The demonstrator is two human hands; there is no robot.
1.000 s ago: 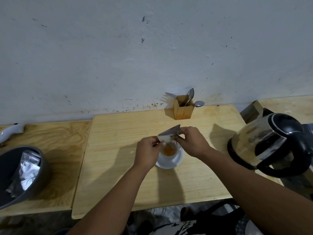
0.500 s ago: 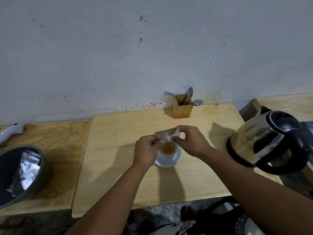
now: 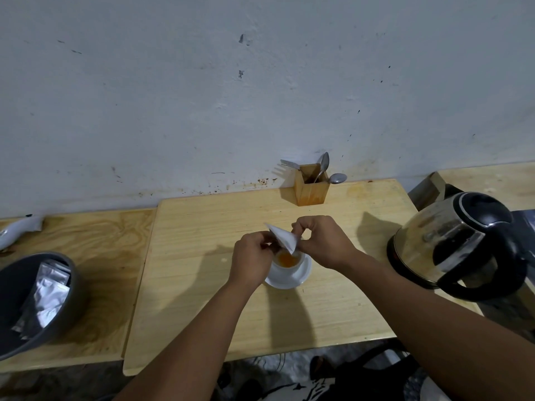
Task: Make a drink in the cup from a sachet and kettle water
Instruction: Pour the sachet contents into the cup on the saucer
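A white cup (image 3: 289,269) stands on a white saucer (image 3: 301,280) mid-table, with orange powder or liquid inside. Just above it a pale sachet (image 3: 285,238) is tilted, its lower corner pointing into the cup. My left hand (image 3: 252,263) pinches the sachet's left side and my right hand (image 3: 321,241) pinches its right edge. A steel-and-black kettle (image 3: 457,246) sits on its base at the right, lid closed.
A wooden holder (image 3: 311,189) with a fork and spoons stands against the wall. A grey bowl (image 3: 66,299) holding several silver sachets sits on the left table. A white object (image 3: 17,230) lies far left. The table's front edge runs below my forearms.
The sachet went from held flat between both hands to tipped steeply, its lower corner now over the cup. Both hands stayed above the cup.
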